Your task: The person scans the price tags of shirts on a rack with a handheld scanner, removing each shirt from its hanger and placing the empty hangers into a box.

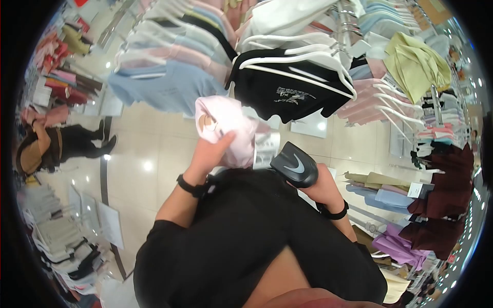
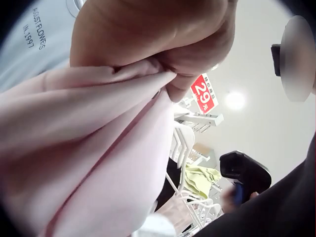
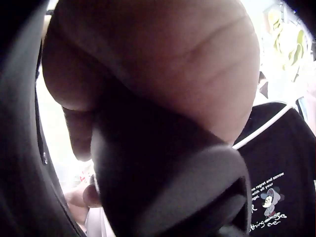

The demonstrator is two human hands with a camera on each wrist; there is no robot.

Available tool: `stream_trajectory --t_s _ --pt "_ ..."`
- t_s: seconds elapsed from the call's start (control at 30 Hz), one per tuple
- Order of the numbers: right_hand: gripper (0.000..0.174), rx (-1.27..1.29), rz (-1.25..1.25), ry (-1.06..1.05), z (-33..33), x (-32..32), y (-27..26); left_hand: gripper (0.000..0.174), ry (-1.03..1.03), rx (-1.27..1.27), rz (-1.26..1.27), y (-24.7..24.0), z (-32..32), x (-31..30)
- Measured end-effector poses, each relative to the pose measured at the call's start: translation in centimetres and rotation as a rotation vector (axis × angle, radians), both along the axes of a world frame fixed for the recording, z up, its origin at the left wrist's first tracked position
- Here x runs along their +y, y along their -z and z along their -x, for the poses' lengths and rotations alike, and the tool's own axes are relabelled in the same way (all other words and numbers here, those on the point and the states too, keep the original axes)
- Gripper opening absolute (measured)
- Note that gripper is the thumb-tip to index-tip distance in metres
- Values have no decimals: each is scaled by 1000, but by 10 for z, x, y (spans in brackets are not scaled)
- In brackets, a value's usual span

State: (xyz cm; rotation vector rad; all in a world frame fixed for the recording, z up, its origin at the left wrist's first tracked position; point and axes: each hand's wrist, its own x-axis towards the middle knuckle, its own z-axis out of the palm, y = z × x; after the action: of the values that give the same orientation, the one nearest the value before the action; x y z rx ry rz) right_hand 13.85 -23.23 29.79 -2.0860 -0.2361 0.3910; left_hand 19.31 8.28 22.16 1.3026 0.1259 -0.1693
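My left hand (image 1: 211, 153) grips a bunched pale pink garment (image 1: 241, 146) in front of my body. In the left wrist view its fingers pinch the gathered cloth (image 2: 113, 163), which hangs in folds. A white printed tag (image 1: 266, 149) sticks out from the garment's right side. Curled round the handle of a black barcode scanner (image 1: 296, 165) is my right hand (image 1: 325, 186). The scanner's head lies just right of the tag in the head view. Seen from the right wrist, the scanner (image 3: 168, 177) fills the lower middle, its handle mostly hidden by the palm.
Ahead, a rack carries a blue top (image 1: 167, 87) and a black printed T-shirt (image 1: 292, 87) on white hangers. A yellow-green garment (image 1: 416, 64) hangs at the right. Another person (image 1: 56, 149) stands at the left on the tiled floor (image 1: 154, 179). A red price sign (image 2: 203, 95) hangs above.
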Motion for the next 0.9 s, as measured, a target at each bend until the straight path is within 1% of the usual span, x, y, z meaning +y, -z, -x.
stream_trajectory --t_s 0.03,0.1,0.17,0.2,0.23,0.27,0.3,0.37,0.4,0.43,0.47,0.5,0.53,0.57,0.6,0.63,0.67,0.7,0.73,0.77,0.8,0.9 --pt "34 26 8 6 0 -2 0 53 10 33 -56 3 0 4" --pt "43 75 23 13 -1 -8 -2 54 76 92 -100 -3 5 11" --pt "48 34 -39 -2 -1 -13 1 50 147 171 115 -21 12 9" --pt "51 13 -68 -13 -3 -14 2 47 226 113 75 -28 12 8" --pt "54 51 -213 -12 -5 -11 -2 44 301 110 130 -37 15 3" --pt "57 90 -357 -13 -6 -3 -10 43 385 55 44 -46 17 -3" --pt "59 69 -398 -80 -10 -2 -7 42 464 -4 -41 -54 17 -11" --pt "64 35 -487 -214 -18 1 -1 41 619 -293 -153 -66 9 -31" --pt "64 -18 -424 -286 -23 3 0 45 796 -221 -156 -67 3 -37" --pt "63 -73 -357 -355 -27 3 -1 47 747 -329 -194 -66 -3 -45" --pt "66 39 -394 -302 -26 2 -1 49 698 -440 -231 -64 -8 -52" --pt "68 74 -401 -293 -26 0 -3 52 650 -552 -268 -64 -14 -56" --pt "70 111 -408 -283 -27 -4 -5 60 672 -589 -372 -66 -20 -53" --pt "71 152 -418 -272 -28 -6 -8 62 695 -481 -252 -64 -21 -51" --pt "76 189 -483 -260 -29 -5 -12 63 718 -367 -133 -59 -19 -49" --pt "75 168 -512 -218 -29 -5 -15 65 738 -252 -16 -57 -16 -46" --pt "73 148 -541 -176 -28 -6 -16 72 712 -177 64 -59 -13 -47" --pt "71 129 -570 -134 -27 -9 -16 75 703 -164 5 -53 -9 -47" --pt "74 29 -478 -169 -26 -15 -6 78 693 -151 -54 -42 -5 -47" --pt "74 26 -473 -158 -29 -14 -9 82 684 -137 -112 -35 -1 -46" --pt "73 23 -467 -147 -31 -14 -14 86 654 -17 -103 -33 4 -47" --pt "70 -27 -493 -168 -38 -12 -18 83 260 -155 -39 -27 17 -64"
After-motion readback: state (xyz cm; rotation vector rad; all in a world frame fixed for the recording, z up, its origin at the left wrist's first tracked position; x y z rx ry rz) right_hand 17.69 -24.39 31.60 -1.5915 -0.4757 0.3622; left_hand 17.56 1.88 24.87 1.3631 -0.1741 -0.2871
